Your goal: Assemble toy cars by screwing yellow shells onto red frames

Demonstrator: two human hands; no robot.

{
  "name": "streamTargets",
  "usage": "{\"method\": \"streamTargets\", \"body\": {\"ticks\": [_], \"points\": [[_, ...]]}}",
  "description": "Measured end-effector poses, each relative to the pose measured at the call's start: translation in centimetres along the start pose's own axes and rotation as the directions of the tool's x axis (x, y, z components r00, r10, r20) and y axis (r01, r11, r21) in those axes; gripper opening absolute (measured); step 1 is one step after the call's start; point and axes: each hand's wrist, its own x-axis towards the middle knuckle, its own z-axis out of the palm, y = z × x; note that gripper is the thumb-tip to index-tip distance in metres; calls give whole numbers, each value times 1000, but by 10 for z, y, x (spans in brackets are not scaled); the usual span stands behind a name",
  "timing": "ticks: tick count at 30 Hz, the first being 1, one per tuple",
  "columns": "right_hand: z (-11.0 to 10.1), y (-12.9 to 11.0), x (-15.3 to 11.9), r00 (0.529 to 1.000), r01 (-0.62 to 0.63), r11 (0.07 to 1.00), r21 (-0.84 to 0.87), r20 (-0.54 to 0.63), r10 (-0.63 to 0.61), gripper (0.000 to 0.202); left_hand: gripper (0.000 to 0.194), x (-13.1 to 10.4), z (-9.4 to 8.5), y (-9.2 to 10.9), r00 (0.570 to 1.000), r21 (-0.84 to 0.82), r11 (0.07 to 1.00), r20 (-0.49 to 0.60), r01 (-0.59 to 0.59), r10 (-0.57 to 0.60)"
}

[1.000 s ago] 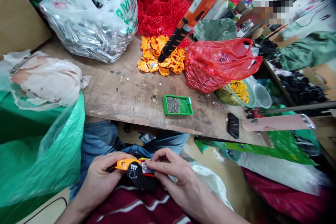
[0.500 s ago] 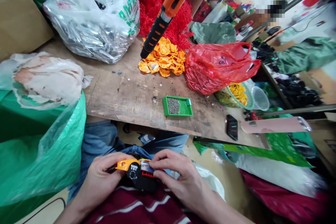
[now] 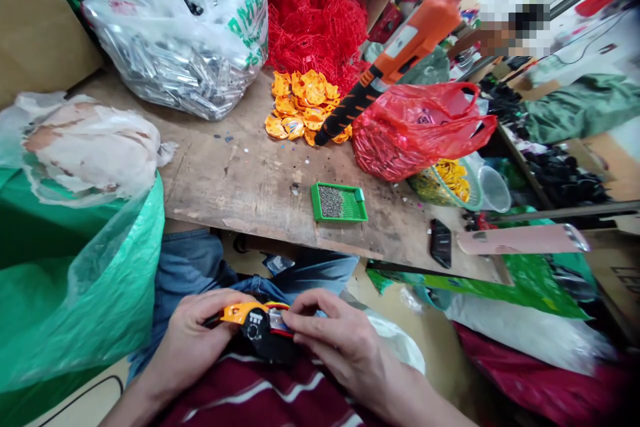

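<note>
Head view. Nearest: maroon shirt with white stripes (image 3: 250,390). Just beyond it, in front of the body and short of the table, an orange-and-black plastic assembly (image 3: 263,337) with a silver, red-edged section at its right end. Left hand (image 3: 193,333) curls around the orange end, thumb and fingers closed on it. Right hand (image 3: 340,333) has its fingers bent, thumb and fingertips close together, pinching at the silver section. Jeans (image 3: 193,267) beyond the hands.

Left, near: green plastic sack (image 3: 115,280), with a whitish plastic bag (image 3: 100,147) on top.

Wooden table (image 3: 235,193): green tray (image 3: 364,213) near the front edge, small grey metal pieces heaped mostly in its left part. To the right, a black phone (image 3: 441,243), then a pink cylinder (image 3: 520,240) near it.

Farther: mesh basket (image 3: 425,193) of yellow parts (image 3: 454,177), red plastic bag (image 3: 415,123) just to its left. Heap of orange plastic parts (image 3: 300,103) mid-table; orange-and-black power screwdriver (image 3: 387,70) slants above, contact unclear. Far left, clear bag (image 3: 175,33) of silvery parts; beside it, a tangle of red plastic frames (image 3: 310,20).
</note>
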Motion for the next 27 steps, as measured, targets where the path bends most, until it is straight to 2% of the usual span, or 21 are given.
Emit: {"method": "streamTargets", "body": {"ticks": [6,17,27], "points": [[-6,-10,4,997,-11,997,-72,80,17,36,33,0,-1,-1,1000,-8,1000,27,7,-6],[-18,-13,10,972,-9,999,-53,234,21,50,34,2,0,1,998,-31,1000,56,3,-1],[0,-14,2,974,-95,987,-127,191,118,42,33,0,-1,-3,999,-29,999,28,-16,16]]}}
